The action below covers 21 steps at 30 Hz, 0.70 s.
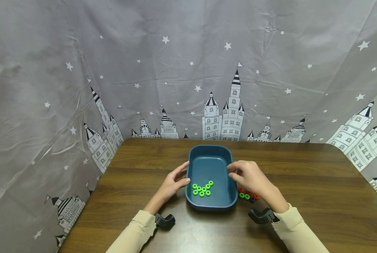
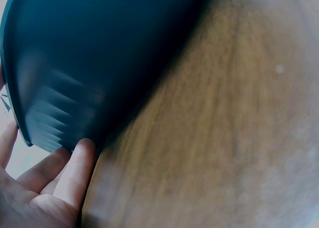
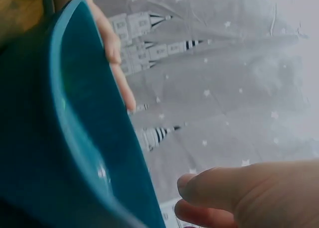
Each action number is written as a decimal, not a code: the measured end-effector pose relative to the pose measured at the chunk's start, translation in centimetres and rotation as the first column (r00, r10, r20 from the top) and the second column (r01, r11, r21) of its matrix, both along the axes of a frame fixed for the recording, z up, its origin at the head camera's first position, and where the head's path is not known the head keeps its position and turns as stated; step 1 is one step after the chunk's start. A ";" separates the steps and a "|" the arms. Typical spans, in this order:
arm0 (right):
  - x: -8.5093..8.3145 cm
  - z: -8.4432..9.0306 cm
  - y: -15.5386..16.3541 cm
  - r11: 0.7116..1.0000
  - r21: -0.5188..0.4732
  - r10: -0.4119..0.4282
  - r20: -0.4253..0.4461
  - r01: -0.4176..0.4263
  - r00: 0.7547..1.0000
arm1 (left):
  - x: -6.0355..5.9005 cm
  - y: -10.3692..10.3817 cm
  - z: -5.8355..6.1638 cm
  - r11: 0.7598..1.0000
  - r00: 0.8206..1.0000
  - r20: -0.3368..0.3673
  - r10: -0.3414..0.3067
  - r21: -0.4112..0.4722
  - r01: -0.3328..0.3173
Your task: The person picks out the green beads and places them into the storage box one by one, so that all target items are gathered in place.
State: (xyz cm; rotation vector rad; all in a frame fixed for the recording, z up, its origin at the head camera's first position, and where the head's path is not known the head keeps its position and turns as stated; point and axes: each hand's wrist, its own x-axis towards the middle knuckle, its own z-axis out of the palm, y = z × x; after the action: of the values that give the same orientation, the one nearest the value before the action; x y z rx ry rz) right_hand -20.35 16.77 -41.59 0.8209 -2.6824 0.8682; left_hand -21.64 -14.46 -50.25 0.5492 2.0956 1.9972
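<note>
A deep blue plastic tray stands on the table, with several small bright green rings lying toward its near left part. My left hand rests against the tray's left side, fingers and thumb spread along the rim; in the left wrist view its fingertips touch the outer wall. Bent fingers of my right hand hover at the tray's right rim, with a gap between thumb and forefinger and no ring showing there. In the right wrist view, the right fingertips are just beside the tray's edge.
On the table right of the tray, below my right hand, lie loose green rings, red rings and a purple ring. A grey curtain with castles and stars hangs behind the wooden table.
</note>
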 end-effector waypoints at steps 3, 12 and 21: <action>0.3 -0.3 1.1 1.000 0.008 -0.022 0.003 0.022 1.000 | 0.0 0.0 0.0 1.000 1.000 0.001 -0.002 -0.002 0.002; 1.1 -1.4 3.7 0.998 0.053 -0.042 -0.004 0.042 0.999 | -0.1 -0.1 -0.1 1.000 1.000 0.003 0.004 -0.013 -0.004; 1.8 -2.7 5.1 0.995 0.089 -0.040 0.029 0.037 0.999 | -0.1 -0.1 -0.1 1.000 1.000 0.007 0.010 -0.028 -0.010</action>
State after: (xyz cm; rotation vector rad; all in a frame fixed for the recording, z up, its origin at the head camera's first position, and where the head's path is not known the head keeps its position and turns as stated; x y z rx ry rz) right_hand -18.50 21.91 -44.28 0.7774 -2.7714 0.7638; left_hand -21.78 -14.54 -50.38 0.5266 2.1228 1.9691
